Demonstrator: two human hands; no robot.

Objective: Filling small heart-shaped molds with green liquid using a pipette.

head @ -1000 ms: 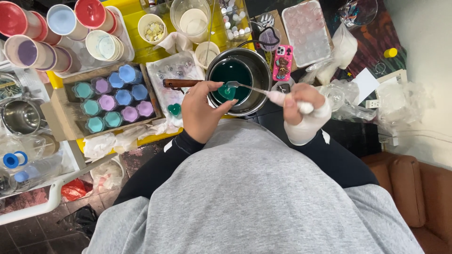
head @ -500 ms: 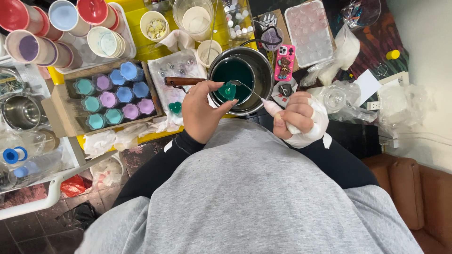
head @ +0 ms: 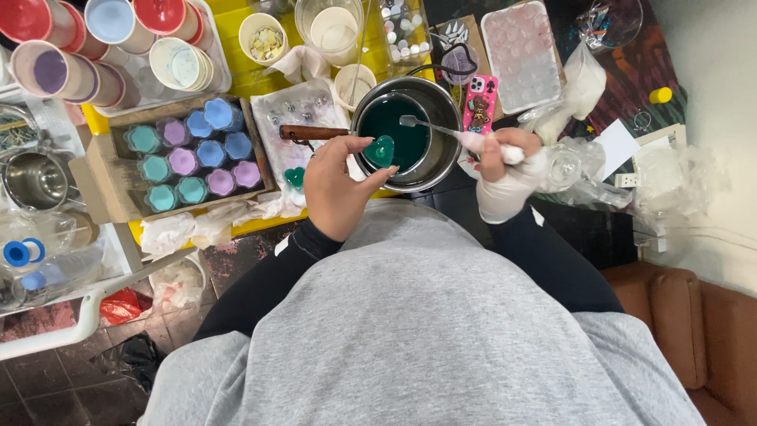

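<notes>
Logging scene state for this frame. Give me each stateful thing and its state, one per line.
left hand: holds teal heart over the pot
right hand: gloved, grips spoon
metal pot: filled with dark green liquid
cardboard tray: full of teal, purple, blue pieces
phone: face down

A cardboard tray of teal, purple and blue moulds is set on the yellow counter. Stacked bowls — red, blue, purple — are seen at the far left. A pink phone lies beside a clear pink tray. A steel pot and crumpled tissues are seen nearer.
</notes>
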